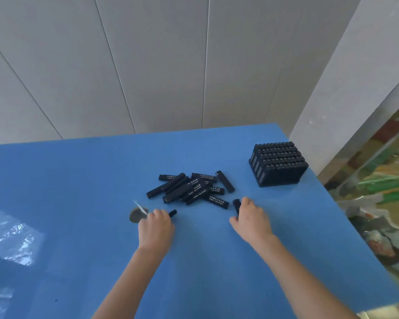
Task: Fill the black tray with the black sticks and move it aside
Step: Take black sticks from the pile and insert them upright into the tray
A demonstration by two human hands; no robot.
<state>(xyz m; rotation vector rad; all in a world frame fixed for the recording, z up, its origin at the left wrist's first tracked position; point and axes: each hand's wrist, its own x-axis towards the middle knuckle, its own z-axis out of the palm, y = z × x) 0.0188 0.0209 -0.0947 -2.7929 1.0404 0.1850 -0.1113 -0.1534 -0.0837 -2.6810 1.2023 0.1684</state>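
A loose pile of several black sticks with white lettering lies in the middle of the blue table. My left hand grips one black stick whose end pokes out to the right of my fingers. Just right of the pile, my right hand holds another black stick, its top showing above my knuckles. The black tray stands at the far right of the table, packed with upright sticks.
A round grey hole with a pale wisp sits in the table just left of my left hand. The table's right edge runs close past the tray, with clutter on the floor beyond. Grey wall panels stand behind the table.
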